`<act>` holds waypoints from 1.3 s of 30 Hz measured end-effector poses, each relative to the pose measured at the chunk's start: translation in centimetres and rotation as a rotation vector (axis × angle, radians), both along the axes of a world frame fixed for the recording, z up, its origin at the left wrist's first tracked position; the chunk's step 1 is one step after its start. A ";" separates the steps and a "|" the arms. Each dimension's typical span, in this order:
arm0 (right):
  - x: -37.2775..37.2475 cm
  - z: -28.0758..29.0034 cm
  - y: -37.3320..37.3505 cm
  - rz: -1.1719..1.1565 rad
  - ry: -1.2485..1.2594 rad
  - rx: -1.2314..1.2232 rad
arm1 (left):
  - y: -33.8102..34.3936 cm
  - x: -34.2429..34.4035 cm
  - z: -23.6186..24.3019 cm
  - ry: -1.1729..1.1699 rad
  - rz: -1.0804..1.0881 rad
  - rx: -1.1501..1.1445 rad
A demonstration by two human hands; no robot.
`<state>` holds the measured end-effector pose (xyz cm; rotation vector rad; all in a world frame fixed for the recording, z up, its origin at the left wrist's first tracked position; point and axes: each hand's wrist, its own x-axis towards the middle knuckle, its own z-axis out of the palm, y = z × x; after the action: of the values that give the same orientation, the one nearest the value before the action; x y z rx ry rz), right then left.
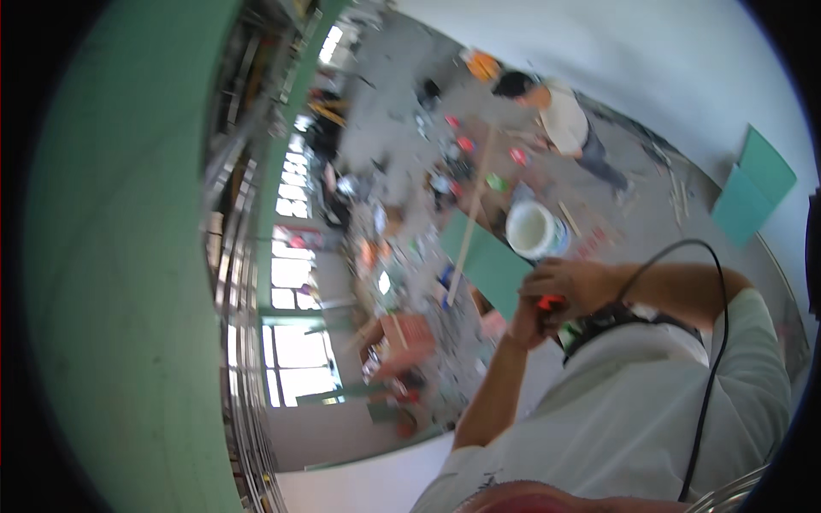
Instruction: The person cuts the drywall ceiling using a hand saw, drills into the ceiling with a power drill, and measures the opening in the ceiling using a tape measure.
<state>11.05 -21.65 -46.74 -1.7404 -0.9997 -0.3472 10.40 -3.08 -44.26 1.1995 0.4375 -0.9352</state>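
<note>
Close to my waist, my left hand (pixel 528 323) and my right hand (pixel 571 284) are brought together, fingers curled. Between them shows a small red-orange object (pixel 551 303), mostly covered by the fingers; its kind cannot be made out. Just beyond the hands lies a flat green board (pixel 489 263). A long thin wooden strip (pixel 475 205) crosses over the board's far left part. Beside the board, to the right, stands a white bucket (pixel 532 231). A dark belt (pixel 599 321) is at my waist, and a black cable (pixel 717 342) loops over my right forearm.
Another person (pixel 564 124) bends over at the far right. Green panels (pixel 754 188) lean on the right wall. A cardboard box (pixel 406 344) sits at the left, with scattered debris on the floor beyond. A green surface (pixel 128 256) and metal channels (pixel 239 333) fill the left side.
</note>
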 end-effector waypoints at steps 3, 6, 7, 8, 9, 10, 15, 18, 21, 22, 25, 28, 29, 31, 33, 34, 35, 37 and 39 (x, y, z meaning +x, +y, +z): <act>-1.0 1.6 -1.2 -0.136 0.031 -0.038 | 2.5 2.3 -1.6 0.166 -0.214 -0.409; -0.8 2.6 -1.1 -0.229 0.044 0.065 | 1.4 2.7 1.4 -0.177 -0.234 0.105; -1.1 3.6 -1.3 -0.205 0.098 0.054 | 1.1 2.8 2.5 -0.402 -0.254 0.222; -1.3 4.5 -1.3 -0.175 0.155 0.044 | 1.1 2.8 3.6 -0.624 -0.263 0.342; -1.4 5.3 -1.4 -0.146 0.215 0.032 | 1.1 2.8 4.5 -0.842 -0.267 0.462; -1.3 5.9 -1.5 -0.116 0.278 0.020 | 1.0 2.7 5.4 -1.055 -0.265 0.584; -1.0 8.2 -3.2 -0.120 0.144 -0.010 | -1.5 1.7 10.2 -1.189 -0.509 0.724; 0.0 9.6 -5.3 -0.203 0.040 -0.078 | -2.4 2.7 12.4 -1.281 -0.492 0.657; 1.6 11.9 -9.2 -0.428 -0.233 -0.036 | -2.8 3.7 18.5 -1.444 -0.280 0.526; 1.7 13.4 -10.9 -0.511 -0.243 0.006 | -3.3 3.2 21.4 -1.443 -0.132 0.451; 1.9 19.3 -17.0 -0.728 -0.320 0.004 | -6.6 1.1 29.7 -1.569 0.067 -0.128; 0.4 26.8 -21.9 -0.844 -0.604 0.005 | -10.9 -0.9 35.8 -1.776 -0.001 -0.518; -0.8 29.8 -22.7 -0.913 -0.610 0.065 | -11.9 -1.5 37.3 -1.833 0.015 -0.561; -2.5 34.9 -23.6 -0.893 -0.556 0.252 | -13.1 -1.8 39.5 -1.904 0.055 -0.610; -1.9 37.0 -27.0 -0.833 -0.491 0.346 | -15.0 -1.8 40.4 -1.946 0.045 -0.648; 0.4 37.2 -31.5 -0.862 -0.618 0.377 | -15.8 -1.8 40.7 -1.970 0.040 -0.663; 1.0 37.3 -34.4 -0.888 -0.743 0.407 | -16.6 -2.0 40.9 -1.991 0.033 -0.678; 0.8 38.0 -35.5 -0.909 -0.785 0.350 | -16.8 -2.1 41.1 -2.003 0.111 -0.655; -0.3 38.9 -36.7 -0.989 -0.866 0.245 | -17.4 -1.9 40.7 -2.007 0.222 -0.625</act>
<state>10.73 -58.38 -7.87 -1.7457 -0.5107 -1.8792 8.53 -20.50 -3.54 0.9268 -1.2176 0.5665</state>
